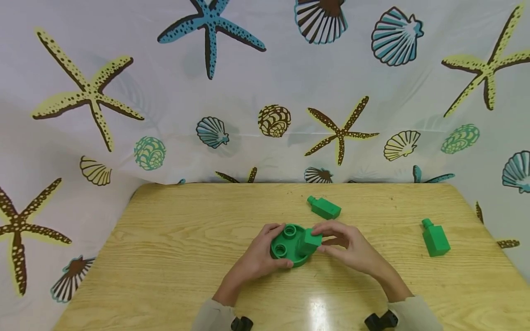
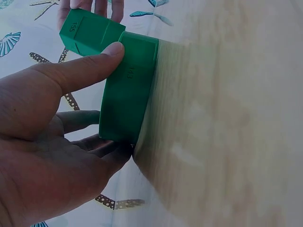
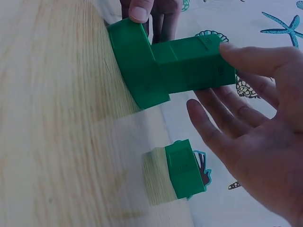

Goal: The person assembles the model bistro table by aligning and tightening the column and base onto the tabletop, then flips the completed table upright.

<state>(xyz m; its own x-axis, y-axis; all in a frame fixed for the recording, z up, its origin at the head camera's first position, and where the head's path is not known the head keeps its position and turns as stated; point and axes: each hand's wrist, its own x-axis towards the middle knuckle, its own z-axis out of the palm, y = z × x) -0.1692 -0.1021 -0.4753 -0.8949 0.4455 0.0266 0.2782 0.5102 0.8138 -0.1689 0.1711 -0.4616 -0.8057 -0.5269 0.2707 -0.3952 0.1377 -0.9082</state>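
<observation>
- Gripping a round green base (image 1: 292,241) by its left side with the left hand (image 1: 262,252), clamped there with thumb on the near rim and fingers around the far left rim.
- Pinching 1 tall green block (image 1: 311,242) near its upper end with the right hand (image 1: 347,244), closed on it between thumb and fingers, with the lower fingers held apart from each other.
- Resting the base on a wooden table (image 1: 186,257), between both hands, with the block upright on its right part; touching at the foot, but seated how deeply, cannot tell.
- Showing in the base's left part 2 round sockets: a far socket (image 1: 290,230) and a near socket (image 1: 280,250).
- Showing also 2 loose, bottle-shaped green pieces on their sides: a nearer piece (image 1: 325,209) just beyond the right hand, with its neck to the left, and a farther piece (image 1: 436,241) well apart to the right, with its neck pointing away.
- Wearing pale sleeves (image 1: 214,316); facing a white cloth (image 1: 244,92) printed with starfish and shells, behind the table.
</observation>
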